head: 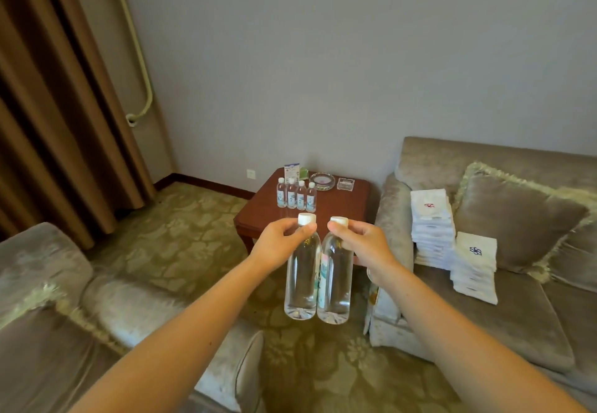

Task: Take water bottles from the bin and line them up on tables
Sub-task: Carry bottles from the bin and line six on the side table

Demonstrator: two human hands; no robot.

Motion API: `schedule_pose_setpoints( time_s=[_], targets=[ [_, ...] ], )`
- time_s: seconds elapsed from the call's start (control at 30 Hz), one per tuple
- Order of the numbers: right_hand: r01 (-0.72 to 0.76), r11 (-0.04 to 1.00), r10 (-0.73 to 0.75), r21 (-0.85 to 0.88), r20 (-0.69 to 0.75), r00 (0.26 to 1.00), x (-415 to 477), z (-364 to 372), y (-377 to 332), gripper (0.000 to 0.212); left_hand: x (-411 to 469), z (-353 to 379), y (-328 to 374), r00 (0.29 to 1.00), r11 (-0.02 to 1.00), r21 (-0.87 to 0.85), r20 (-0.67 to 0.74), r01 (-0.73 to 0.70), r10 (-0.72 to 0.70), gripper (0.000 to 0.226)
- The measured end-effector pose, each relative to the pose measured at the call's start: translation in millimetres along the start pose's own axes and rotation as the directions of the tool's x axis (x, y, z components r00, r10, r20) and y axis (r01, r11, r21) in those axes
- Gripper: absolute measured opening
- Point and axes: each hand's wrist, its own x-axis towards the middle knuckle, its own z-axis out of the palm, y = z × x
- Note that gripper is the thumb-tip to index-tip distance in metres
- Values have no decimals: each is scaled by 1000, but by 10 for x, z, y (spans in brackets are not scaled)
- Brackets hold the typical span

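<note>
Head view: left hand [280,245] at frame centre pinches the neck of a clear plastic water bottle with white cap [302,283], fingers curled just under the cap. Right hand [362,242] grips a second clear white-capped bottle [336,286] the same way. Both bottles hang upright in the air, sides touching, over the green patterned carpet [193,235].

Beyond the hands, upper centre: a dark red-brown square wooden table [342,209] in the room corner. Four small clear bottles with white caps [296,196] stand on it in a tight row near its left edge. Behind the row sit a small blue-and-white card [291,171], a round glass ashtray [322,181] and a clear square dish [345,184].

Right of frame: a grey velvet sofa [500,322] carrying two stacks of white folded cloths [433,222] and a fringed grey cushion [517,218]. Lower left: a second grey velvet seat [64,299]. Upper left: brown curtains [48,105].
</note>
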Motion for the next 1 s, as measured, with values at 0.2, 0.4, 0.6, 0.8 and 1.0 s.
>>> schedule_pose_setpoints(
  time_s=[0.2, 0.4, 0.6, 0.8, 1.0],
  targets=[
    [-11, 1000, 11, -2, 8, 1000, 1195, -195, 116, 8, 1191, 143, -225, 999, 1000, -2, 45, 23, -23, 32],
    [22, 998, -18, -67, 73, 997, 2845, -488, 124, 26, 2769, 346, -484, 998, 997, 50, -20, 60, -59, 37],
    [22, 998, -18, -54, 78, 997, 4273, -781, -61, 24, 4127, 450, -456, 997, 997, 41, -30, 71, -70, 27],
    [1, 997, 3, -73, 54, 999, 5182, -908, -48, 26, 5042, 529, -645, 997, 996, 23, -24, 81, -80, 25],
    [-24, 999, 22, -40, -35, 999, 5659, -917, 177, 26, 5641, 641, -988, 997, 998, -1, 41, 66, -65, 33]
  ],
)
